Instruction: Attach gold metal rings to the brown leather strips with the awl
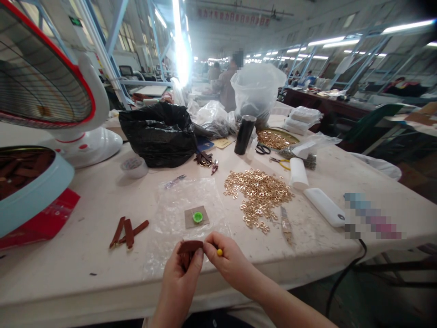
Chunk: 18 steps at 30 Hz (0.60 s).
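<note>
My left hand (179, 282) is closed around several brown leather strips, one of them a short leather strip (190, 247) pressed under the thumb. My right hand (235, 264) pinches at that strip's right end. A small yellow knob (220, 252) shows between its fingers; the rest of that item is hidden. Beyond the hands, a small green dish (197, 217) sits on a square of cardboard (188, 223) over a clear plastic sheet (167, 241). A few finished-looking brown strips with metal ends (129, 234) lie to the left. Gold-coloured metal rings (259, 193) are heaped at right.
A fan (85, 146) and a tin of brown strips (41, 196) stand at left. A tape roll (134, 167), black plastic bag (157, 136), black cylinder (245, 135), scissors (263, 149) and tray of gold pieces (276, 138) lie farther back. A white power bank-like block (324, 207) is at right.
</note>
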### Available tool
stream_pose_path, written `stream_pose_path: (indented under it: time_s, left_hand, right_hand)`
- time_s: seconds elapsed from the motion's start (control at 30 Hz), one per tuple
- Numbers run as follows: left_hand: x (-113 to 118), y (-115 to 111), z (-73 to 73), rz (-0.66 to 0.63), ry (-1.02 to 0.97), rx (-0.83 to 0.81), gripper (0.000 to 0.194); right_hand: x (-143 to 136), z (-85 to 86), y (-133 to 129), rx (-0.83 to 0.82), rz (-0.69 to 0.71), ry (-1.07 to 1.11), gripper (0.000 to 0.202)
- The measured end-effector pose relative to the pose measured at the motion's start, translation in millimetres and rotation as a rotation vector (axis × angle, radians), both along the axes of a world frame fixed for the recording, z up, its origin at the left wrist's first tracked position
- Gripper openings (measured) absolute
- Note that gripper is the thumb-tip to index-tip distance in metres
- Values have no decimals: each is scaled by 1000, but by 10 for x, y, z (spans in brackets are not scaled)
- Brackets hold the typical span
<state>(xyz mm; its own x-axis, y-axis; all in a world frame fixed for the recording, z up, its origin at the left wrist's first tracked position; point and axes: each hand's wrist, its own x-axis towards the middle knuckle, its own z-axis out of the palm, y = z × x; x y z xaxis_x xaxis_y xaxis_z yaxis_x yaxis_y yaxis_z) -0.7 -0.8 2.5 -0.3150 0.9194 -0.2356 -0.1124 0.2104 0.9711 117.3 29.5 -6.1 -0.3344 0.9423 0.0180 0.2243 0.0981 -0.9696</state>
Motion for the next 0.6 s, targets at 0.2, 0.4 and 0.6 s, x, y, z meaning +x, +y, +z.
stream_pose_path:
  time_s: [0.2,0.4,0.6]
  left_hand:
    - [-55,37,-2,-85,-236,-252,29]
    - [-143,59,77,-201,-346,-242,31]
    - [-94,8,15,-205,-123,-203,28]
  right_hand:
    - [85,11,-20,-61,115,17,19]
    - [215,96,48,412,195,-149,10]
    - [184,82,116,326,189,-24,16]
